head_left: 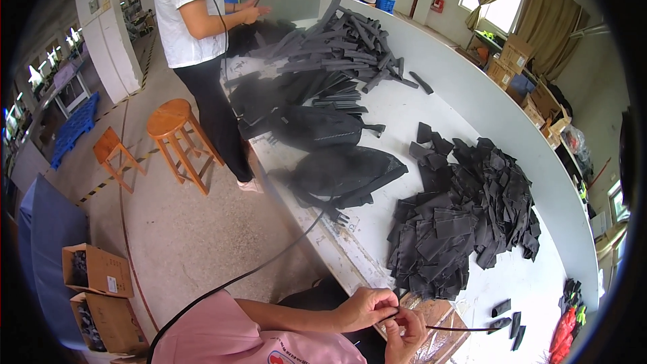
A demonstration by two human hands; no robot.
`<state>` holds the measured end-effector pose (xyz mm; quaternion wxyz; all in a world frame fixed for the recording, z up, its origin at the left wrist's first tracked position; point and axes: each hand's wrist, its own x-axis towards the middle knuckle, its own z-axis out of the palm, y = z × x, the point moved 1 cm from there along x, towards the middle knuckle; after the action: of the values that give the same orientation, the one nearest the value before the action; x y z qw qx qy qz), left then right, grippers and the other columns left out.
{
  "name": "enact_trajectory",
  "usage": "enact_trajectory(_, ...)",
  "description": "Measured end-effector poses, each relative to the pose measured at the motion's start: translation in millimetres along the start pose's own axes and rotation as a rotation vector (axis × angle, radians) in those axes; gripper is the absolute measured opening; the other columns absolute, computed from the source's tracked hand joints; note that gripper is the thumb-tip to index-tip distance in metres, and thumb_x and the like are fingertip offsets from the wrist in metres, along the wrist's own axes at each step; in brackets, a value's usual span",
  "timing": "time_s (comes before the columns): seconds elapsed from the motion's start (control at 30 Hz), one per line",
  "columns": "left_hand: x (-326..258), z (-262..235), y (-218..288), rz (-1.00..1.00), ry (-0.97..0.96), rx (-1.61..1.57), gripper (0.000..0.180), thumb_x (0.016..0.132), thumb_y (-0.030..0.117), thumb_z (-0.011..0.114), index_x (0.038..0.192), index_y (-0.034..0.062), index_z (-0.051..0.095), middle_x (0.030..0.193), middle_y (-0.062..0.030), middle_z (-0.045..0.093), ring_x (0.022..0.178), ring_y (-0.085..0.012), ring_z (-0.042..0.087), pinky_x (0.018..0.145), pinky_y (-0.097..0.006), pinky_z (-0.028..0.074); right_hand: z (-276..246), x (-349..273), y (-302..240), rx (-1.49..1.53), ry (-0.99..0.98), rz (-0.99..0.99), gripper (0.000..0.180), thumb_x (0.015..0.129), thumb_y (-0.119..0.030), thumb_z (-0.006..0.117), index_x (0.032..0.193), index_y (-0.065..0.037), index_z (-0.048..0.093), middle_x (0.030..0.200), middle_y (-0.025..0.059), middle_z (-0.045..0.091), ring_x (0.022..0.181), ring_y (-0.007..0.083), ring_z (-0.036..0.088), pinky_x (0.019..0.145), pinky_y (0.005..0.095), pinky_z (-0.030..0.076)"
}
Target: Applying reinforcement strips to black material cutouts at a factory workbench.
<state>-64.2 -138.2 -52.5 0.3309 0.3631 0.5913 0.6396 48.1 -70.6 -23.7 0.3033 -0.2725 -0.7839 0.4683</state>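
My left hand [367,309] reaches in over the near edge of the white table, thumb and fingertips pinched together. My right hand [406,336] meets it from the lower edge, its fingers also closed. Between the fingertips is a small dark piece, mostly hidden, whose kind I cannot make out. A thin dark rod [465,329] runs out to the right from beside my right hand. Just beyond my hands lies a large heap of black fabric pieces [441,232]. Several small rolled black pieces [517,323] lie to the right, on the tabletop [495,286].
Black bags [350,172] lie along the table's left edge, with a pile of dark grey tubes [344,47] farther back. Across the table, a person in a white shirt [192,17] stands. Wooden stools [170,119] and cardboard boxes [101,269] stand on the floor at left.
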Motion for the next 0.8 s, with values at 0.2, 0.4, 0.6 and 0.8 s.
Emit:
enact_trajectory(0.2,-3.2,10.0,-9.6,0.128,0.049,0.116,0.009,0.074,0.002,0.058,0.081,0.001,0.051,0.069,-0.0098,0.057,0.059,-0.0171,0.056,0.053,-0.026,0.043,-1.5,5.4,2.5,-0.011,0.054,0.039,0.005,0.072,-0.002,0.062,0.075,0.001,0.061,0.066,0.008,0.057,0.061,0.0139,0.053,0.054,0.0259,0.041)
enact_trajectory(0.4,-6.4,16.0,-15.4,0.255,0.279,0.249,0.012,0.073,0.001,0.058,0.085,0.0007,0.056,0.065,-0.0081,0.059,0.052,-0.012,0.056,0.043,-0.025,0.041,10.2,3.6,20.7,-0.498,0.007,0.01,0.01,0.067,-0.005,0.059,0.075,-0.001,0.06,0.067,0.0136,0.056,0.055,0.0242,0.055,0.051,0.0315,0.043)
enact_trajectory(0.6,8.2,1.8,-34.1,-0.441,-0.162,-0.831,0.018,0.075,0.001,0.056,0.093,0.0024,0.054,0.078,0.0005,0.055,0.061,0.0,0.046,0.044,-0.012,0.031,10.2,12.4,50.3,-0.045,0.068,0.023,0.002,0.069,0.002,0.056,0.071,0.001,0.056,0.061,0.001,0.048,0.05,0.0071,0.045,0.045,0.0207,0.034)
enact_trajectory(0.8,12.2,12.6,-46.3,-0.295,-0.113,-0.398,0.011,0.069,0.003,0.053,0.08,0.0015,0.051,0.071,0.0007,0.051,0.065,-0.0063,0.047,0.056,-0.02,0.039,-3.3,4.7,57.7,0.737,-0.071,0.792,0.008,0.077,-0.005,0.056,0.07,-0.001,0.057,0.062,0.005,0.053,0.053,0.0131,0.049,0.044,0.0219,0.036)
